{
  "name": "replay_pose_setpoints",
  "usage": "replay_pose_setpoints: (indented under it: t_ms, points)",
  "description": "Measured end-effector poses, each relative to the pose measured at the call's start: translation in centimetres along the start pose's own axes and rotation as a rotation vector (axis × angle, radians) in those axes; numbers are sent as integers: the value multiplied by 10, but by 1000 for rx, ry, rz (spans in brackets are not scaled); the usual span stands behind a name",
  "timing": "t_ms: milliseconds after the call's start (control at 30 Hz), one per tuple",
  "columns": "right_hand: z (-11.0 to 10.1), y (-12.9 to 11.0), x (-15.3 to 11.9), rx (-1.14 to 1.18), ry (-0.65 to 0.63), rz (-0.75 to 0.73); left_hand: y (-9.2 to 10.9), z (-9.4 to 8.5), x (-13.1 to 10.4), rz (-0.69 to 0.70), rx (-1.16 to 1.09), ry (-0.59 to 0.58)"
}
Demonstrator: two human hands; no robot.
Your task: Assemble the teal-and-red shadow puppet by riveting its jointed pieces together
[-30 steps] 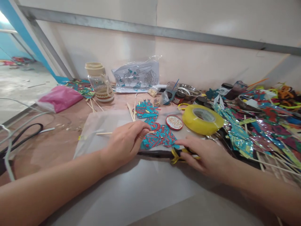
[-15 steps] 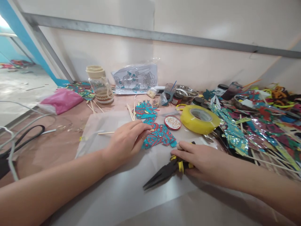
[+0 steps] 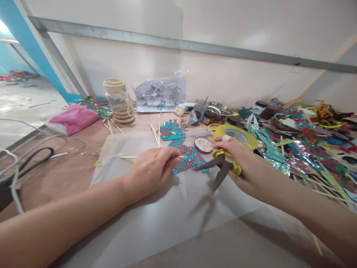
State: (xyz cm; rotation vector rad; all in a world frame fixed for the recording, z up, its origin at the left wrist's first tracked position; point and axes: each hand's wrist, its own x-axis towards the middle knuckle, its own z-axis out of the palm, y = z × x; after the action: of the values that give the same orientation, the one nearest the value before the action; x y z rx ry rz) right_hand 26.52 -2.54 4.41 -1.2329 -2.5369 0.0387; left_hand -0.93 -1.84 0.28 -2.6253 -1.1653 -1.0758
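My left hand (image 3: 152,165) is closed at the left edge of a flat, painted turquoise-and-red cutout (image 3: 191,158), fingertips pinched on it; the exact grip is partly hidden. A thin wooden stick (image 3: 127,157) juts out left from behind this hand. My right hand (image 3: 240,160) is wrapped round the yellow-and-black handles of long-nose pliers (image 3: 220,167). The pliers' dark jaws are spread wide, one tip over the right end of the cutout and the other pointing down. Just beyond them, a red-rimmed lid (image 3: 203,144) holds tiny pale beads.
A translucent sheet (image 3: 145,227) covers the work surface. Yellow tape (image 3: 249,137) lies behind my right hand. Sticks (image 3: 155,134), a bottle (image 3: 118,102) and a pink bag (image 3: 74,118) are farther back. Colourful cutouts (image 3: 306,156) pile up on the right; cables (image 3: 13,163) run at left.
My right hand has moved up and right with the pliers, and their jaws have gone from closed to spread. My left hand has stayed at the cutout with only a slight shift.
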Motion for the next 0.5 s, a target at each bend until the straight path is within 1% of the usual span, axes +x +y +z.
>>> replay_pose_setpoints:
  t_ms: [133, 233, 333, 433, 500]
  points:
    - [17, 9, 4, -122, -32, 39, -2, 1, 0, 62, 10, 13]
    - [25, 11, 6, -189, -22, 60, -4, 0, 0, 111, 10, 11]
    - [26, 12, 8, -168, -23, 72, -5, -1, -1, 144, 8, 1]
    - [27, 16, 10, -111, -77, 100, -4, -3, -2, 170, -12, 6]
    - [28, 19, 11, -89, -88, 125, -4, -3, -2, 172, -25, 16]
